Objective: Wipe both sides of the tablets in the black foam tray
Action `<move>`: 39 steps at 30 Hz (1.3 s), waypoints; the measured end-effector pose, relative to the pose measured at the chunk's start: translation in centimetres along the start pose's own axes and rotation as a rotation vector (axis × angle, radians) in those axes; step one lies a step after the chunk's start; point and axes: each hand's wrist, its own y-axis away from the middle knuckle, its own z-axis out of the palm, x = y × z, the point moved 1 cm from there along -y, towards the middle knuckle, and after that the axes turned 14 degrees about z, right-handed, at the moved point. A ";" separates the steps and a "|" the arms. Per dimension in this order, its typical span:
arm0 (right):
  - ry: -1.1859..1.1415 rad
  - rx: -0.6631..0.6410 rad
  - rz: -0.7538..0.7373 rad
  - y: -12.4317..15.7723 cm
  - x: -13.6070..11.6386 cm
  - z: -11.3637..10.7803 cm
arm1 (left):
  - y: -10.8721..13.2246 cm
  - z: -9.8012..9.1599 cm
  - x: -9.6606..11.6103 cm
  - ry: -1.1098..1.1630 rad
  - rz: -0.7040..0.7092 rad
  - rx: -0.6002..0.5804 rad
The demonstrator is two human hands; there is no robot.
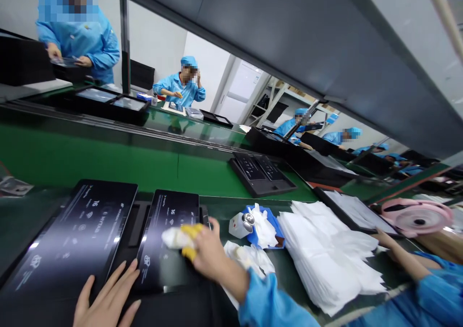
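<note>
Two dark tablets lie side by side in a black foam tray (135, 230), their front faces printed with icons and text. My right hand (211, 252), with yellow covers on its fingertips, grips a white wiping cloth (174, 238) over the right tablet (170, 264); the cloth appears to touch its face. Fingers spread, my left hand (108, 298) rests at the near edge between the left tablet (85, 230) and the right one. It holds nothing.
Right of the tray stand a white bottle (240, 224) with a metal top and a blue box (278, 235) of wipes. Beyond are a stack of white sheets (325, 254), a pink fan (417, 216) and a co-worker's arm (401, 254). Another tablet tray (265, 187) sits on the green belt (159, 165).
</note>
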 end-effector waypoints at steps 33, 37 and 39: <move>-0.078 0.189 -0.106 0.4 -6.1 2.5 | -0.8 -1.4 0.4 -0.022 0.009 -0.063; 0.165 0.103 0.127 -7.7 -6.9 2.4 | -0.5 -0.5 0.4 -0.054 0.018 0.000; 0.256 0.135 0.260 -10.6 -5.5 0.7 | -0.4 0.0 0.3 -0.042 -0.004 0.023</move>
